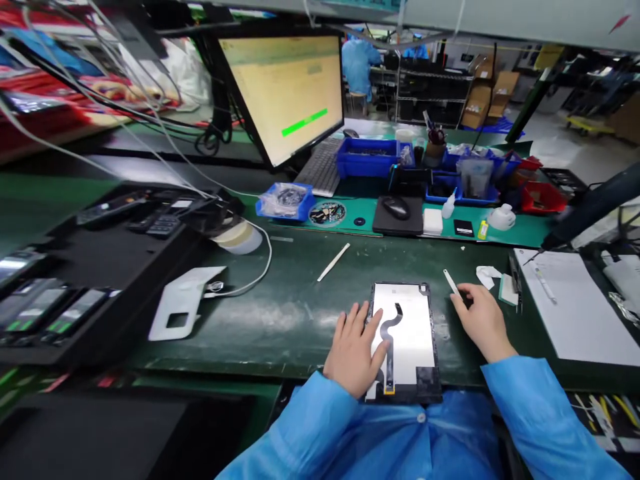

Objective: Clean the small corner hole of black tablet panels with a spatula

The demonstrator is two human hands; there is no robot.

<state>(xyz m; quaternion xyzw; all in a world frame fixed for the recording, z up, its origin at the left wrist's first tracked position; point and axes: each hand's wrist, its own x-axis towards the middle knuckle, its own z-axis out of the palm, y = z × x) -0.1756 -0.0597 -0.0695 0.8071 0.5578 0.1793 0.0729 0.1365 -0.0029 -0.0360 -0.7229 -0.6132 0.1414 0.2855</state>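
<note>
A flat screen panel (415,333) with a white back, dark edges and a curved black ribbon cable (391,347) lies at the table's front edge. My left hand (354,350) rests with spread fingers on the panel's left side, its thumb by the cable. To the right of the panel, my right hand (481,321) pinches a thin white stick (451,281) between thumb and fingers, just above the tabletop. Another pale pointed stick (333,262) lies on the green table (285,280) beyond my left hand.
A white bracket (183,303) with a cable stands left, beside a black tray (150,267) of devices. Behind are a monitor (290,93), mouse (396,207) and blue bins (367,159). Paper (575,320) with a pen lies right, under a dark arm (595,203). A person (358,63) is far back.
</note>
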